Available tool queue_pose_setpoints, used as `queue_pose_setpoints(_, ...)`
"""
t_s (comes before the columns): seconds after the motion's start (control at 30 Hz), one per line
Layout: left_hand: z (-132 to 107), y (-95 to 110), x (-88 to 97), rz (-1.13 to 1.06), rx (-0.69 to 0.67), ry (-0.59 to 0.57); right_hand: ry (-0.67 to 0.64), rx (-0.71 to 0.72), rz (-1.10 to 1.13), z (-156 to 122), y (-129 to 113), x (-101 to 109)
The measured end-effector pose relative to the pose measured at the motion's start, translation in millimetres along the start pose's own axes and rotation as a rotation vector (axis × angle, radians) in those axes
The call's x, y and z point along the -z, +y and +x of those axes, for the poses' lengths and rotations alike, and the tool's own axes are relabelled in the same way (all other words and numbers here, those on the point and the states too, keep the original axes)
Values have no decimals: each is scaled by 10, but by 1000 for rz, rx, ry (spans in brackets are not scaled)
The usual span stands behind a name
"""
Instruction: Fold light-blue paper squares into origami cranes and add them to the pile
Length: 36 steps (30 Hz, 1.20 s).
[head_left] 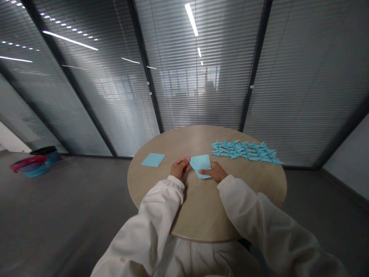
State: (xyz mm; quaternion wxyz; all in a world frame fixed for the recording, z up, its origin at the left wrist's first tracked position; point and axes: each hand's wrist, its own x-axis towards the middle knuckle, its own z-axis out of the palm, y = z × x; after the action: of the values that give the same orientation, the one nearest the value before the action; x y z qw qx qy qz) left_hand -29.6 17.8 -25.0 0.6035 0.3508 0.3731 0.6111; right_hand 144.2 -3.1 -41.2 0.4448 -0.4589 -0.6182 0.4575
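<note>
A light blue sheet of paper point(200, 163), partly folded, lies on the round wooden table point(201, 207) between both hands. My left hand point(179, 168) pinches its left corner with curled fingers. My right hand point(215, 172) presses on the sheet's lower right edge, fingers closed over it. Both arms wear cream sleeves.
A flat stack of blue paper squares point(153, 159) lies to the left of my hands. Several folded blue paper cranes point(245, 151) are laid in rows at the table's far right. Glass walls with blinds stand behind. Coloured baskets point(33, 164) sit on the floor at far left.
</note>
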Motion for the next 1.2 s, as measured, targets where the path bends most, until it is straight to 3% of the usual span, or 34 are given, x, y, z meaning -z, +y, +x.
queue_pose_setpoints(0.47, 7, 11, 19, 3, -49, 56, 30, 18, -11, 19, 33, -9)
queue_pose_setpoints(0.83, 56, 14, 72, 152, -83, 146, 13, 5, -38, 39, 40, -8)
queue_pose_setpoints(1.2, -20, 79, 17, 182, -186, 144, -13, -8, 34, 21, -4, -15)
